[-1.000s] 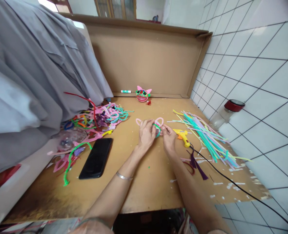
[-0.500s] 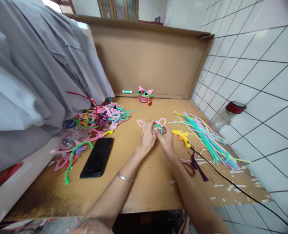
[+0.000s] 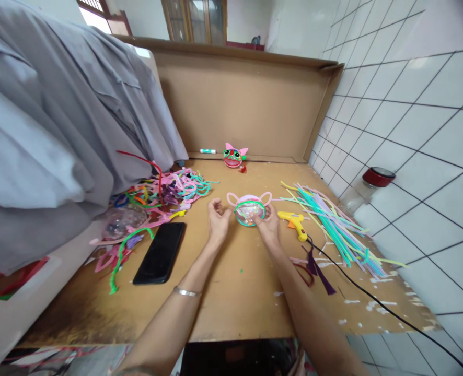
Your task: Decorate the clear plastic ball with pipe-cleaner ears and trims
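On the far left, grey cloth (image 3: 51,120) hangs over the table edge, and below it a tangle of bent pipe cleaners (image 3: 157,190) spreads beside a black phone (image 3: 160,253) lying flat on the wooden table (image 3: 235,292). Moving in, the left hand (image 3: 218,219) hovers just beside the craft piece with fingers loosely curled and nothing in its grasp. Centre stage is the pink-eared round piece (image 3: 249,210), a clear disc ringed in green pipe cleaner, lying on the table. The right hand (image 3: 268,225) has its fingertips pinching the rim at the lower right edge. This looks like a trim-fitting step, with the ring seated around the disc. The next move would seem to call for the free hand to steady the opposite rim. Just to the right lies a yellow glue gun (image 3: 294,223), its black cord (image 3: 372,303) trailing off, then a fan of straight pipe cleaners (image 3: 333,224). At the back wall sits a finished mask figure (image 3: 234,155).
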`<state>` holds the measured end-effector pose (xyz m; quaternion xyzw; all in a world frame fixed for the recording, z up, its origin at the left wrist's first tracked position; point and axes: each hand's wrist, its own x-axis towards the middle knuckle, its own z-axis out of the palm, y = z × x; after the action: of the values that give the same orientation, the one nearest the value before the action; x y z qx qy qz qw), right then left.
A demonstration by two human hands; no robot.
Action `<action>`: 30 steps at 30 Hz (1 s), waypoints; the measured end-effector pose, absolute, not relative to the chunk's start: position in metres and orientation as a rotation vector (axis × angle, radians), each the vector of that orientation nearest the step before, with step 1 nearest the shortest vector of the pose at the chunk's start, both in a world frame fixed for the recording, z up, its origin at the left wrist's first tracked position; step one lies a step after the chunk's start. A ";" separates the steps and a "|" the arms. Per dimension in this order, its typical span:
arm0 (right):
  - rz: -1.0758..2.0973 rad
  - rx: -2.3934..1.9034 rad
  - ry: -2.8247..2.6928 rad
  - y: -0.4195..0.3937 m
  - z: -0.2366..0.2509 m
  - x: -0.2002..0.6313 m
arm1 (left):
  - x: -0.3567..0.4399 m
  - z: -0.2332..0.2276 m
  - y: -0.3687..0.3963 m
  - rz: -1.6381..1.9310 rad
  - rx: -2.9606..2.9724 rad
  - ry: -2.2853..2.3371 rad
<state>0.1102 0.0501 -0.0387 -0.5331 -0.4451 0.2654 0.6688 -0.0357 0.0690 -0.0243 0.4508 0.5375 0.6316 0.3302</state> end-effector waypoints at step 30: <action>0.605 -1.425 -1.109 0.043 -0.025 0.119 | -0.019 -0.053 0.068 1.431 1.186 1.174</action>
<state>0.1186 0.0428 -0.0246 -0.6095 -0.4743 0.2590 0.5801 -0.0188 0.0683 -0.0527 0.4806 0.4759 0.5799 0.4542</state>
